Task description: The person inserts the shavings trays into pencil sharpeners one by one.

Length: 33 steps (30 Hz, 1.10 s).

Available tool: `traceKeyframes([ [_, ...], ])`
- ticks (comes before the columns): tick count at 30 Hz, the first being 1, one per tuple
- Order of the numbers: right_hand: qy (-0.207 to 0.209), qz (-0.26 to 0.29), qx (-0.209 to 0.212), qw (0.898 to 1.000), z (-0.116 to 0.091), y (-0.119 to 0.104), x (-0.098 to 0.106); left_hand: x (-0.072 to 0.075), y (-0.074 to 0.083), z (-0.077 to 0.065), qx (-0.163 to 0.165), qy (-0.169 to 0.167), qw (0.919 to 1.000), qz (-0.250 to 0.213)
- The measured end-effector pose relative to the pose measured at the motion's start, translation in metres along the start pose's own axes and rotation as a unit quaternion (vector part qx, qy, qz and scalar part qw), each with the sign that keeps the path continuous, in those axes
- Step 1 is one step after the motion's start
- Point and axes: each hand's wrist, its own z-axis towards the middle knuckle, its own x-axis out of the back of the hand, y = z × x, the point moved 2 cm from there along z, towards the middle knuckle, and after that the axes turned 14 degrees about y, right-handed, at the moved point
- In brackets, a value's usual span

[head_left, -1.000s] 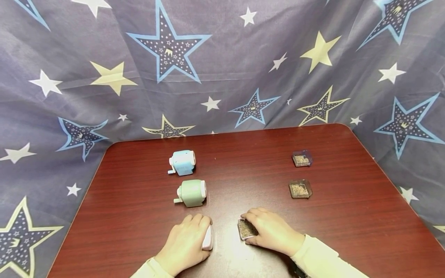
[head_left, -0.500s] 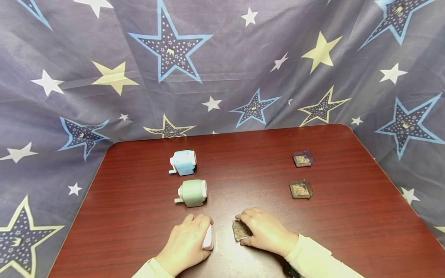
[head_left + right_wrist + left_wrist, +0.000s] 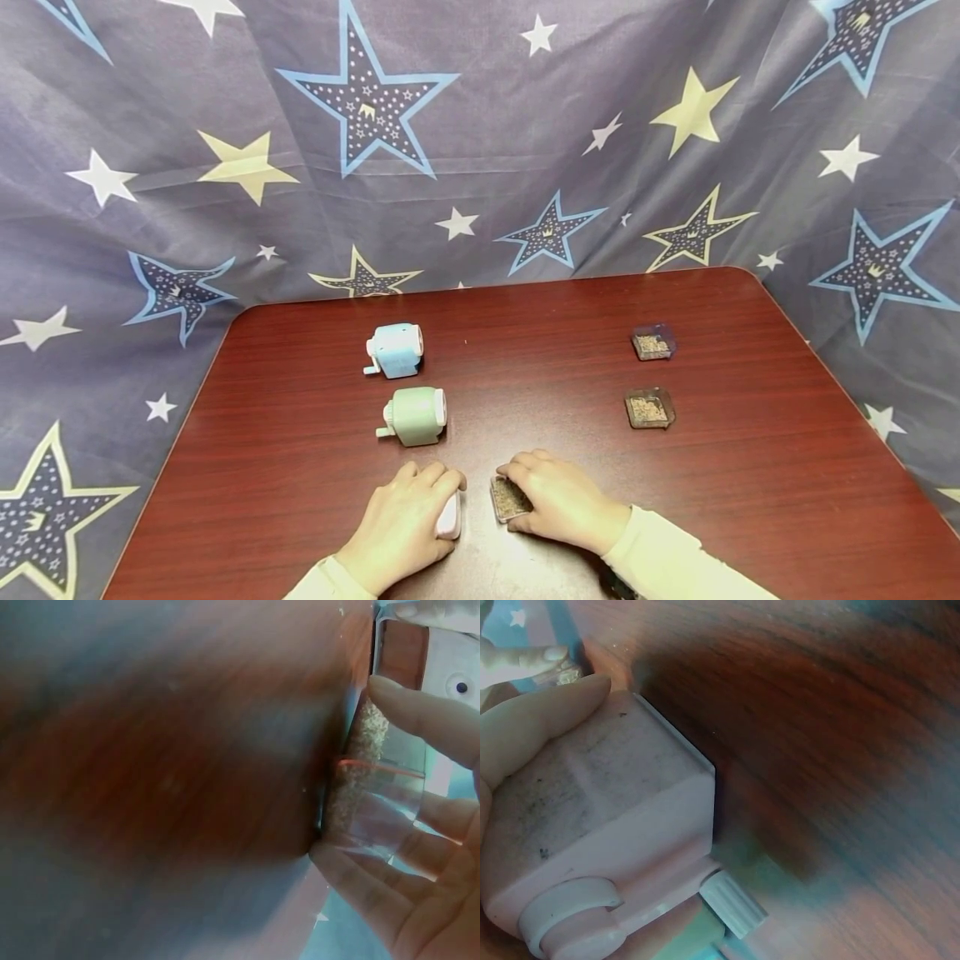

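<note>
My left hand (image 3: 397, 517) grips a pink crank pencil sharpener (image 3: 622, 787) that rests on the table, fingers over its top. Its crank handle (image 3: 735, 904) sticks out at the bottom of the left wrist view. My right hand (image 3: 562, 500) holds a clear shavings drawer (image 3: 375, 795) between thumb and fingers, with brown shavings (image 3: 512, 497) in it. A short gap of table parts the drawer from the sharpener in the head view. In the right wrist view, the sharpener's white front with its pencil hole (image 3: 461, 688) and an open drawer slot (image 3: 403, 656) face the drawer.
A green sharpener (image 3: 416, 417) and a blue sharpener (image 3: 397, 350) stand beyond my left hand. Two more drawers with shavings, one smoky (image 3: 649, 408) and one purplish (image 3: 652, 342), lie at the right. A star-patterned curtain (image 3: 480, 150) hangs behind the red-brown table (image 3: 540, 333).
My right hand has slid left across the table with the drawer, narrowing the gap to the pink sharpener. My left hand has stayed in place, its index finger shifting slightly over the sharpener.
</note>
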Motion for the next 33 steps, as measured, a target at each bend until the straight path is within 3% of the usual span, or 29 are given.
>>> traceKeyframes([
  [19,-0.010,-0.018,0.011,1.000,0.006,-0.009,-0.006,-0.002,-0.002,-0.002,0.005,0.008,0.9999,-0.011],
  [33,0.009,-0.021,0.027,0.999,0.010,-0.017,-0.014,-0.003,-0.002,-0.002,0.012,0.003,0.9998,-0.012],
])
